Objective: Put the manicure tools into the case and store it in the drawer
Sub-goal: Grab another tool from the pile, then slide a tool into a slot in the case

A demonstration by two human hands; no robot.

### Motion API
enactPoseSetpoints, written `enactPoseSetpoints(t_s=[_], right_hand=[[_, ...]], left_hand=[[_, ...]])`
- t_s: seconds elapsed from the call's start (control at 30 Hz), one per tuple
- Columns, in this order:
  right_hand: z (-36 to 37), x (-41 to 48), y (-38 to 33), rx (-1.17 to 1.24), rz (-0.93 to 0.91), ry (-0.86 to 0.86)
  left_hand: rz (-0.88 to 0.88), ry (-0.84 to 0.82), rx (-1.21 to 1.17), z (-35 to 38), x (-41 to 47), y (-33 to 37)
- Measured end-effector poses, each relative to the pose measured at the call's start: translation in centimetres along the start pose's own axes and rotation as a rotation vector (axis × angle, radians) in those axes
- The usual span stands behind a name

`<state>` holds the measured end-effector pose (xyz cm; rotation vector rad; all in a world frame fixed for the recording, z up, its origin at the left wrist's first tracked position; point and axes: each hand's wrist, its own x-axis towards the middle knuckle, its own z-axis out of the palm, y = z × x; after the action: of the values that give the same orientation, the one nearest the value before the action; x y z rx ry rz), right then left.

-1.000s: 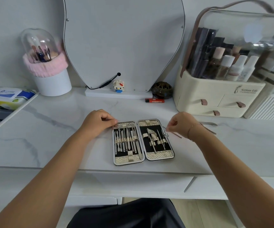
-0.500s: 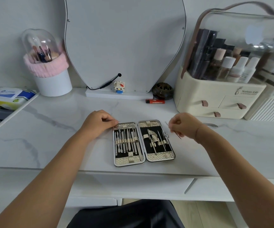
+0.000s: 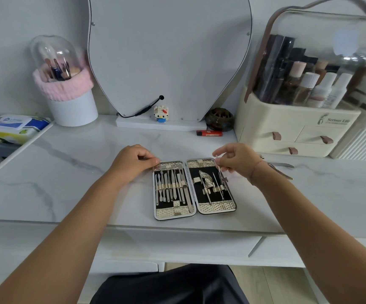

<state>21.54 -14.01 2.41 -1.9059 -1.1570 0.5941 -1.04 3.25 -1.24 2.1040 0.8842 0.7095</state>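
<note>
The manicure case (image 3: 217, 209) lies open flat on the marble vanity top, near its front edge. Its left half holds several steel tools under gold straps; the right half holds a few. My left hand (image 3: 131, 163) rests with curled fingers on the case's top-left corner, thumb touching the rim. My right hand (image 3: 237, 161) pinches a thin metal tool (image 3: 221, 172) over the case's top-right corner, its tip pointing down into the right half. Two more tools (image 3: 282, 170) lie on the top, right of my wrist.
A mirror (image 3: 169, 53) stands behind, with a small toy figure (image 3: 161, 114), a dark round holder (image 3: 219, 119) and a red lighter (image 3: 209, 133) at its base. A cosmetics organiser (image 3: 292, 126) with small drawers stands right; a brush holder (image 3: 68, 93) stands left. A desk drawer front (image 3: 177, 244) runs below the edge.
My right hand has lifted a thin tool from the top beside the case and carried it left over the case's right half. My left hand has stayed on the corner.
</note>
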Motion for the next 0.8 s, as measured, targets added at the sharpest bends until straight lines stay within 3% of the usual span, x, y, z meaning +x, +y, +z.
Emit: enactPoseSetpoints(t_s=[0.57, 0.8], right_hand=[[0.2, -0.6, -0.2, -0.346, -0.097, -0.075], [-0.5, -2.0, 0.7, -0.256, -0.130, -0.058]], left_hand=[[-0.011, -0.007, 0.003, 0.0, 0.0, 0.1], [-0.007, -0.003, 0.014, 0.0, 0.0, 0.0]])
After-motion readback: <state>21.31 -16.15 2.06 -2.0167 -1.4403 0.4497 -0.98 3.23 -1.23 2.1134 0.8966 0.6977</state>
